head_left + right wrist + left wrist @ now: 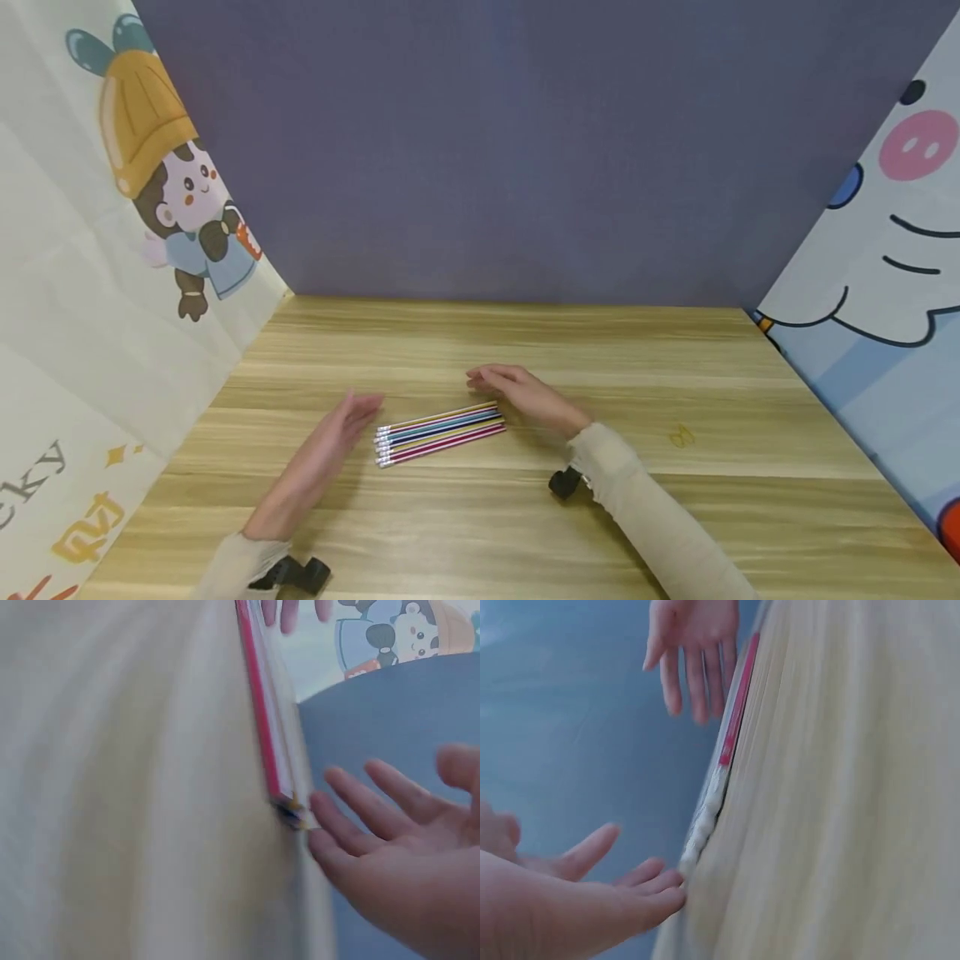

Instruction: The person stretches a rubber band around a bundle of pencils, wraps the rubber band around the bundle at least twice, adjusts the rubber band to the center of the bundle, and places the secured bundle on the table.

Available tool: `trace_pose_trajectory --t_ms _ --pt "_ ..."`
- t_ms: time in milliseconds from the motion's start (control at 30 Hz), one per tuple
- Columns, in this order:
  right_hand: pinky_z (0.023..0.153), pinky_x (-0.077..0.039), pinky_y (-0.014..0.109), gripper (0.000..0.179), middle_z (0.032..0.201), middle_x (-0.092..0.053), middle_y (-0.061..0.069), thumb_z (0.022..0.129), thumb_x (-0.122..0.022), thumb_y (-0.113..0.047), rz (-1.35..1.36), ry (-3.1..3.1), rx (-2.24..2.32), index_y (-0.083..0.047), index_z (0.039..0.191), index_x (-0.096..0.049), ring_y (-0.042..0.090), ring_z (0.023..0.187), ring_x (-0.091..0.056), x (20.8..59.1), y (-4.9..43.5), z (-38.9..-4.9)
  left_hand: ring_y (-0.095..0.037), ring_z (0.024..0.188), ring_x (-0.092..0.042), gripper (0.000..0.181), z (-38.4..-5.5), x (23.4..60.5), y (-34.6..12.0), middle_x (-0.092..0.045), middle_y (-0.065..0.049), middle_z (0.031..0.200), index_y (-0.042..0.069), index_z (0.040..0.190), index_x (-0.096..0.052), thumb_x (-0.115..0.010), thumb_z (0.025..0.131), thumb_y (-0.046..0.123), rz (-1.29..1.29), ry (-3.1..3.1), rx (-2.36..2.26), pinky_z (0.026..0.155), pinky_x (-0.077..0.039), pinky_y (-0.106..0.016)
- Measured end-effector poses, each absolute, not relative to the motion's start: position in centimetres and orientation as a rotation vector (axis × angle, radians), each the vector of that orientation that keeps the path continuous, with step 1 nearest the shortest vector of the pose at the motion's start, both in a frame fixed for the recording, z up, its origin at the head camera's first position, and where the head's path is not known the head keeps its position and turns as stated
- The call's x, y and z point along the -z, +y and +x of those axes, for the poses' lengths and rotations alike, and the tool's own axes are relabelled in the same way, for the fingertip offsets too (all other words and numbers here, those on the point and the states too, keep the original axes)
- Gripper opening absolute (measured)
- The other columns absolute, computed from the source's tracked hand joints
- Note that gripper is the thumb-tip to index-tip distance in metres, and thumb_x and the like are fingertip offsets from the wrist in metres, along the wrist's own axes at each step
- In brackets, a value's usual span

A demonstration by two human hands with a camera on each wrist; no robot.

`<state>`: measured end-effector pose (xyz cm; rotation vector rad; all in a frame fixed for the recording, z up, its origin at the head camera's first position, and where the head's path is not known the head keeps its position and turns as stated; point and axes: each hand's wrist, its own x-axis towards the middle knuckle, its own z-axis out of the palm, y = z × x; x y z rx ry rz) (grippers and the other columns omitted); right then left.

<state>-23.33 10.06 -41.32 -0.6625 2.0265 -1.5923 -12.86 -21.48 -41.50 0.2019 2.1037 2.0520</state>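
Observation:
Several pencils (pixel 441 433) in red, yellow, blue and white lie side by side on the wooden table, their pale eraser ends toward the left. My left hand (pixel 336 440) is beside those eraser ends, fingers extended and holding nothing. Off the opposite ends, slightly behind them, is my right hand (pixel 528 395), also with extended fingers and no object in it. In the left wrist view a red pencil (pixel 739 705) runs from near the left fingertips toward the right hand. The right wrist view shows the row's other ends close to the right fingers; whether they touch cannot be told.
Thin yellow rubber bands (pixel 681 436) lie on the table (pixel 480 533) to the right of my right hand. A grey-blue panel (pixel 480 150) rises along the back edge. Cartoon-printed sheets (pixel 75 250) border the left and right sides.

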Motion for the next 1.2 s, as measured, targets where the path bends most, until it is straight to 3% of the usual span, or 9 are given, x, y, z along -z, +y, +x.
trace_pose_trajectory --t_ms 233,567,933,1200 --pt "0.125 -0.018 0.043 0.056 0.152 -0.042 0.021 0.11 -0.032 -0.039 -0.415 1.737 2.016 0.0 0.149 -0.037 0.032 0.142 -0.038 42.9 8.9 -22.0 -0.033 0.15 -0.016 0.079 -13.1 42.2 -20.1 -0.016 -0.026 0.16 -0.009 0.152 -0.013 -0.017 0.106 0.056 0.09 1.732 -2.431 0.126 -0.003 -0.042" --pt "0.126 -0.01 0.041 0.054 0.155 -0.038 0.017 0.108 -0.037 -0.038 -0.303 1.683 2.227 -0.002 0.149 -0.041 0.027 0.145 -0.033 43.8 8.3 -20.7 -0.027 0.152 -0.012 0.078 -13.0 42.5 -17.5 -0.019 -0.017 0.162 -0.005 0.152 -0.02 -0.018 0.106 0.057 0.019 1.686 -2.6 0.126 0.005 -0.038" --pt "0.124 -0.019 0.042 0.048 0.148 -0.051 0.005 0.101 -0.054 -0.037 -0.296 1.916 2.17 -0.008 0.138 -0.057 0.022 0.142 -0.038 43.7 7.7 -19.9 -0.022 0.15 -0.019 0.071 -12.8 43.7 -15.6 -0.032 -0.014 0.159 -0.003 0.148 -0.034 -0.024 0.107 0.054 -0.025 1.86 -2.605 0.127 -0.001 -0.038" --pt "0.119 -0.03 0.051 0.054 0.148 -0.05 0.005 0.094 -0.071 -0.028 -0.527 2.126 1.697 -0.013 0.142 -0.053 0.026 0.137 -0.043 43.6 8.0 -19.9 -0.026 0.149 -0.023 0.065 -12.4 43.1 -17.0 -0.03 -0.02 0.157 -0.005 0.144 -0.035 -0.028 0.108 0.049 -0.082 1.783 -2.62 0.127 0.001 -0.04"
